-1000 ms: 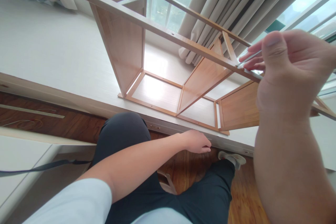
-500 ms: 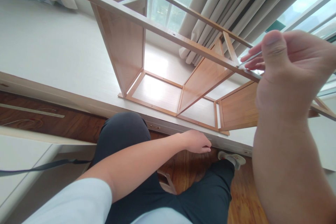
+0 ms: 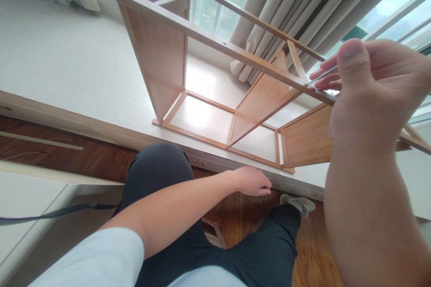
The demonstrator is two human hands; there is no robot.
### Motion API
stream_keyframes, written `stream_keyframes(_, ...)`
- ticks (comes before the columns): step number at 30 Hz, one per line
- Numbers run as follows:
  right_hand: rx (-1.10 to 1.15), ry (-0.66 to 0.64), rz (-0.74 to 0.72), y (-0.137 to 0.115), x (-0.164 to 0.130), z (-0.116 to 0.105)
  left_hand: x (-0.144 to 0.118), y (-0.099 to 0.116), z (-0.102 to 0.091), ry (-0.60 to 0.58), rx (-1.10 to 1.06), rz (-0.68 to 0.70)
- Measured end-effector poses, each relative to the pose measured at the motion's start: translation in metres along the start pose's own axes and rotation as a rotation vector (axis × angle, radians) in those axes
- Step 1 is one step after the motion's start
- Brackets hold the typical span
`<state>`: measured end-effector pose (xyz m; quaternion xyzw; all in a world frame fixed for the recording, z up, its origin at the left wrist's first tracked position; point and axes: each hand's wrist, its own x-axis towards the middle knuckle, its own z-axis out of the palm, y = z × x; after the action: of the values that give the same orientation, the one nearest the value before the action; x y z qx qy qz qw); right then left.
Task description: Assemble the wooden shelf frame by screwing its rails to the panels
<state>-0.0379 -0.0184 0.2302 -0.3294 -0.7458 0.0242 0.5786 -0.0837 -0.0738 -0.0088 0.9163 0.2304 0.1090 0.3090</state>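
White short sleeve (image 3: 101, 255), dk trousers (image 3: 158, 175), grey shoe (image 3: 299, 203).

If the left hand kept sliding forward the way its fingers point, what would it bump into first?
The left hand points right along the platform edge. The first thing in that line looks like the person's foot, slightly lower; depth is unclear, so it might pass just above it.

Daylight pours through tall windows (image 3: 208, 4) with grey curtains (image 3: 303, 4) onto a white platform (image 3: 67, 67) above dark wood flooring (image 3: 60, 157).
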Motion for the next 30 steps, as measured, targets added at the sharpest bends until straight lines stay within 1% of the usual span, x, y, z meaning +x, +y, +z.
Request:
stream_keyframes(3, 0.0, 0.011, 0.005, -0.0005, -0.0003, 0.0002, -0.0002, 0.0, -0.0006, -0.007, 0.005, 0.005)
stream_keyframes(7, -0.018, 0.031, -0.025, -0.0023, -0.0007, 0.0019, -0.0004, -0.0003, -0.0017, -0.029, 0.005, 0.007)
stream_keyframes(12, -0.032, 0.055, -0.027, -0.0038, -0.0011, 0.0043, 0.0, -0.0007, -0.0013, -0.027, 0.005, 0.012)
stream_keyframes(19, -0.02, 0.029, -0.035, -0.0015, -0.0014, 0.0032, 0.0008, -0.0006, 0.0011, 0.008, 0.012, 0.017)
stream_keyframes(30, -0.026, 0.057, -0.033, -0.0002, -0.0002, 0.0052, -0.0006, 0.0009, -0.0032, -0.021, 0.011, 0.014)
